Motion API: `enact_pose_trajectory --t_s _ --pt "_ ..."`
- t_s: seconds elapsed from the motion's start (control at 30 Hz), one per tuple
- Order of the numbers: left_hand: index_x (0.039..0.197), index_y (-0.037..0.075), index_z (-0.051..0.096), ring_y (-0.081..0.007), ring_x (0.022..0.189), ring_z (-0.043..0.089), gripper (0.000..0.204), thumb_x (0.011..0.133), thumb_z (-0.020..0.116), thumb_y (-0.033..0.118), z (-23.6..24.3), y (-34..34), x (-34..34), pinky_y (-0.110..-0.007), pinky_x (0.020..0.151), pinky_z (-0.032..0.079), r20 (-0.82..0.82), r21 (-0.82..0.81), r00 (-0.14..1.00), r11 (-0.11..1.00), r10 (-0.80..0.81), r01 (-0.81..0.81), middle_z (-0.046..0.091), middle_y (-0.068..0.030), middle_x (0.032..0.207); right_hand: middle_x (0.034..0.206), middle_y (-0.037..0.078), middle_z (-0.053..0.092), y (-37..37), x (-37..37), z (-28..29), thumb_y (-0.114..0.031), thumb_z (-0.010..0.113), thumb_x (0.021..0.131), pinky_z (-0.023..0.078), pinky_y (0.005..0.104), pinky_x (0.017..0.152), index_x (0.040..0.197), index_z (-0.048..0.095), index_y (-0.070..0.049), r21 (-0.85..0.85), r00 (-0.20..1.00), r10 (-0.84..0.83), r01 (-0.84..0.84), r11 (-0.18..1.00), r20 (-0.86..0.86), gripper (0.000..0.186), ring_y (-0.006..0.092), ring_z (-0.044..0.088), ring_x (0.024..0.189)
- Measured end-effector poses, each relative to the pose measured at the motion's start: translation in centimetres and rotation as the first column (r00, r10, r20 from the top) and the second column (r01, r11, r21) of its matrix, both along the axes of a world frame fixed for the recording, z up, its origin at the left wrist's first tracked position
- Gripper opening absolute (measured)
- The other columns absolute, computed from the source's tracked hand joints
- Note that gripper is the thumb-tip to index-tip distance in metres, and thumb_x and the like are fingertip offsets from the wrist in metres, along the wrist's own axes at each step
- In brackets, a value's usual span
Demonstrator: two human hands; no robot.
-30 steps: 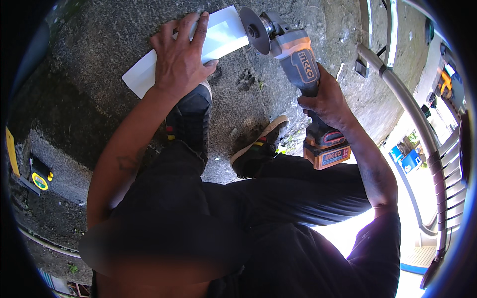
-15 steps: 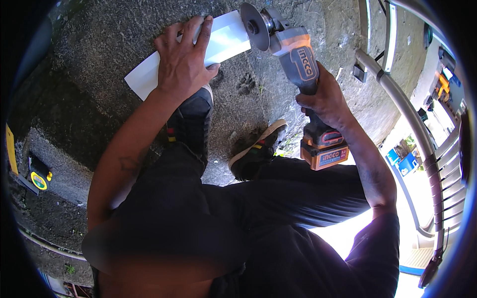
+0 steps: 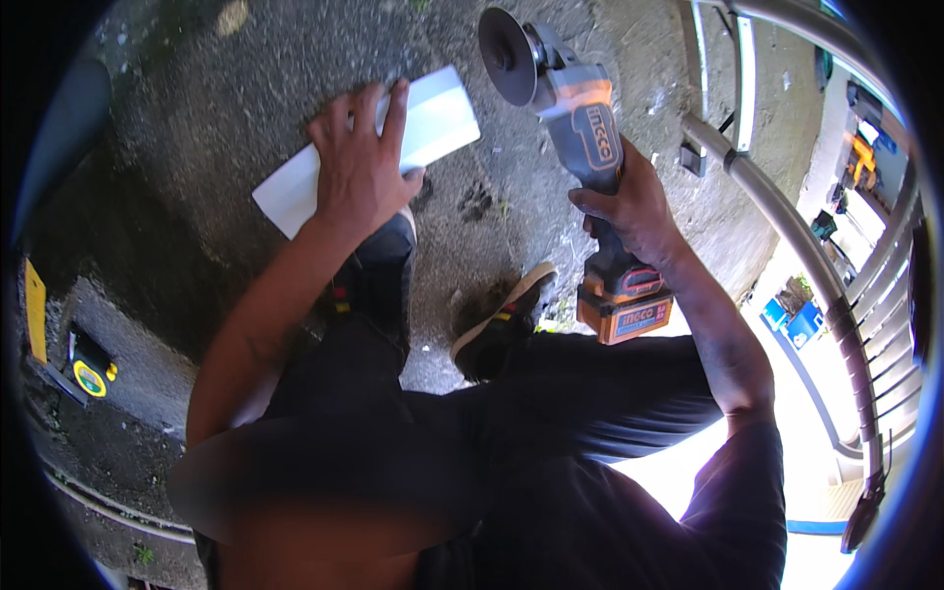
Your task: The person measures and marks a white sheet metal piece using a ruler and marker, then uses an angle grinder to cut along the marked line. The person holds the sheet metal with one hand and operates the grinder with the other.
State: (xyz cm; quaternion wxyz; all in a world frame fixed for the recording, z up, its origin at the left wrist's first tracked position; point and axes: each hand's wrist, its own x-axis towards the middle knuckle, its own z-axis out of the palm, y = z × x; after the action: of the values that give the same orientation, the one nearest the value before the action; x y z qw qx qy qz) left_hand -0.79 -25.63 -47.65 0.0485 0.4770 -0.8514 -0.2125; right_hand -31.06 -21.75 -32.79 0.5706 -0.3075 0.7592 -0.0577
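White tile (image 3: 433,123) lies slanted on concrete ground (image 3: 197,147), pinned flat by the left hand (image 3: 356,172); right hand (image 3: 634,211) grips the cordless grinder (image 3: 580,147), disc just right of the tile's end.

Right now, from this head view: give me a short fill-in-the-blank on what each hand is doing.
1. The left hand lies flat on a white ____ on the concrete ground.
2. The right hand grips a cordless angle ____.
3. The grinder's disc is ____ the white tile, not touching it.
4. A yellow ____ measure lies at the left rim.

Missing: tile; grinder; clear of; tape
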Motion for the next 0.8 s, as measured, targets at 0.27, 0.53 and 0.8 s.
enact_pose_trajectory --t_s 0.27,0.53,0.8 --pt "0.168 0.008 0.033 -0.0439 0.131 0.046 0.124 0.065 0.098 0.033 9.0 -3.1 -1.2 -0.063 0.109 0.036 -0.25 -0.115 0.968 0.992 0.023 -0.053 0.043 -0.0242 0.14 0.087 0.009 0.068 0.9 -3.8 5.6 0.002 0.08 0.08 0.061 0.0353 0.06 0.122 0.056 0.002 -0.25 0.961 -0.231 0.264 0.931 0.154 0.049 0.0192 0.07 0.064" --pt "0.169 0.002 0.03 -0.043 0.12 0.052 0.125 0.067 0.098 0.028 19.2 -5.5 0.4 -0.054 0.103 0.048 -0.402 -0.077 0.914 0.993 0.051 -0.089 0.043 -0.0254 0.136 0.114 0.005 0.074 3.5 -7.0 11.9 0.0 0.092 0.071 0.057 0.0364 0.095 0.131 0.061 -0.005 -0.464 0.989 -0.149 0.136 0.875 0.008 0.068 0.0163 0.071 0.102" --pt "0.165 -0.003 0.034 -0.0448 0.123 0.057 0.121 0.064 0.096 0.024 26.3 -6.2 5.5 -0.057 0.106 0.048 -0.256 -0.195 0.965 0.981 -0.049 -0.002 0.056 -0.0254 0.138 0.105 0.005 0.073 6.2 -3.9 14.3 -0.024 0.1 0.08 0.061 0.0292 0.072 0.134 0.063 0.0 -0.327 0.934 -0.233 0.317 0.89 0.273 0.07 0.0129 0.07 0.087"
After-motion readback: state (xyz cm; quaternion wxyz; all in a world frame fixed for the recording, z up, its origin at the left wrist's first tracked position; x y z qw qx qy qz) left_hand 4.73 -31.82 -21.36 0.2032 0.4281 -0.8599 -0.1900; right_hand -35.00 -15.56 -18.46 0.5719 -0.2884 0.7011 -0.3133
